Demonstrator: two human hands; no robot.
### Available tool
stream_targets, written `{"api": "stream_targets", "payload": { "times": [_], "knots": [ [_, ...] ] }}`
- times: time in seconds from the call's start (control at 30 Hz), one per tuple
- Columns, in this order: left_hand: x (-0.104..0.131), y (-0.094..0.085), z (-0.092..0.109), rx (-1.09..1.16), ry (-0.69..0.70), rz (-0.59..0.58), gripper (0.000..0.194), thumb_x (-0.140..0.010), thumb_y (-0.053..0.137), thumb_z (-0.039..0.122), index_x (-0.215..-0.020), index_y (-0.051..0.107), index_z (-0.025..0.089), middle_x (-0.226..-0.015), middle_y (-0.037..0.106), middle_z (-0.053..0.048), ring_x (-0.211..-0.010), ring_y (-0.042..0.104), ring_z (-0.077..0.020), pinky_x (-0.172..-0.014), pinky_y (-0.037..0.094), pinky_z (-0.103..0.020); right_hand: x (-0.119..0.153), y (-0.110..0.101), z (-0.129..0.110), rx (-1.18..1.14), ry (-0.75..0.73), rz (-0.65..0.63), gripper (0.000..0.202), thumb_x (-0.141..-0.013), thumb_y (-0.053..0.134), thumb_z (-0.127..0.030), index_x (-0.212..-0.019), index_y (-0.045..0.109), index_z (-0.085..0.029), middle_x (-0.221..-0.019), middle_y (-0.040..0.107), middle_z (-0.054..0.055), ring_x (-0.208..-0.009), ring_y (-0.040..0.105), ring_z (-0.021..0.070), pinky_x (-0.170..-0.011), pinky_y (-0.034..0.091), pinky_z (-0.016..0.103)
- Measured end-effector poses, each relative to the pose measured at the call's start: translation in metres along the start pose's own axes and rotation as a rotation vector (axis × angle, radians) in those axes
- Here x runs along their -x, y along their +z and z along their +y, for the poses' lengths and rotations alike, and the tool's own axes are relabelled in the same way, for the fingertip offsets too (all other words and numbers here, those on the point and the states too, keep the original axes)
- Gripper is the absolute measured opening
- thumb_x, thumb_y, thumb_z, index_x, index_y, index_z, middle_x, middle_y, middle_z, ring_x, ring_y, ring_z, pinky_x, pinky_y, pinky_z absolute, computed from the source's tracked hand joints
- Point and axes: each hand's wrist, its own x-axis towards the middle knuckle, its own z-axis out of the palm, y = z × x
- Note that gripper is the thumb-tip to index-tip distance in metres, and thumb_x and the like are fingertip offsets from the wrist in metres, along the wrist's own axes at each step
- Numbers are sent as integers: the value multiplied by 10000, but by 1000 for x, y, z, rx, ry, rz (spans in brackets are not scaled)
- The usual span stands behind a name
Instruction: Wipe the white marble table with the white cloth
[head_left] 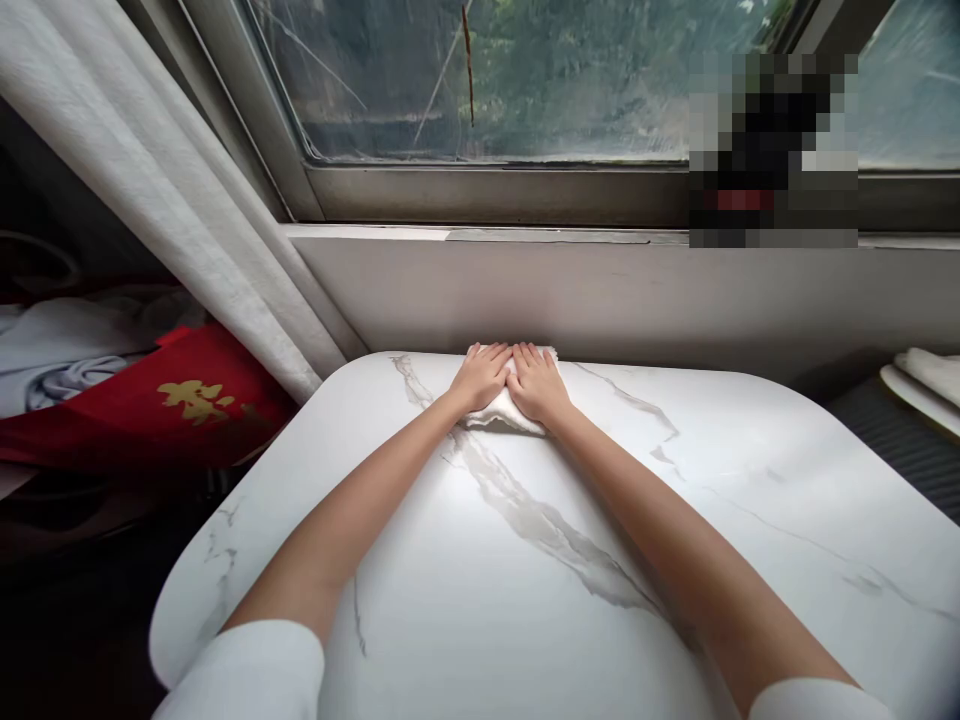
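A white cloth [504, 414] lies folded on the marble-patterned white table [450, 560], close to its far edge. Flat on the cloth's left part rests my left hand [482, 378], fingers stretched out and pointing away from me. My right hand [537, 382] presses on the cloth's right part in the same way, palm down. The two hands meet near the thumbs and index fingers. Both arms reach straight forward across the tabletop. The palms hide much of the cloth; its near edge and far corners show.
Behind the table stands a pale wall [600, 295] below a window [480, 90]. A light curtain [172, 190] hangs at left, beside a red bag [150, 395] with a gold print and some grey cloth. A dark ribbed surface [892, 430] with pale items adjoins the right side.
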Motion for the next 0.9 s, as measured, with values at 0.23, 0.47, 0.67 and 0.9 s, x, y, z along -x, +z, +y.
{"api": "stream_targets", "payload": {
  "times": [0.23, 0.47, 0.67, 0.9],
  "knots": [
    [-2, 0, 2, -36, -24, 23, 446, -938, 255, 229, -1357, 399, 180, -1439, 381, -62, -1338, 291, -162, -1117, 126, -398, -1, 1, 0, 20, -16, 33, 564, -895, 250, -259, -1391, 322, 0, -1459, 324, 164, -1359, 243, 227, -1104, 136, 407],
    [40, -8, 19, -52, -19, 3, 464, -944, 263, 238, -1388, 351, 133, -1462, 333, -83, -1358, 253, -169, -1124, 98, -403, 39, -9, -16, 6, -47, 14, 563, -904, 256, -267, -1388, 329, 11, -1458, 323, 169, -1365, 234, 231, -1111, 128, 391],
    [112, -23, 43, -8, 45, -13, 472, -951, 248, 251, -1407, 327, 157, -1464, 330, -71, -1365, 234, -172, -1132, 103, -418, 108, -22, -53, -42, -65, -1, 576, -918, 221, -279, -1396, 297, 34, -1466, 285, 190, -1379, 182, 265, -1118, 107, 455],
    [203, -53, 59, 62, 134, -52, 478, -957, 285, 282, -1426, 295, 191, -1475, 305, -40, -1368, 227, -171, -1141, 120, -413, 189, -31, -92, -404, -97, -62, 619, -878, 346, -302, -1458, 208, -135, -1513, 181, 83, -1398, 77, 216, -1130, 31, 504]
  ]
}}
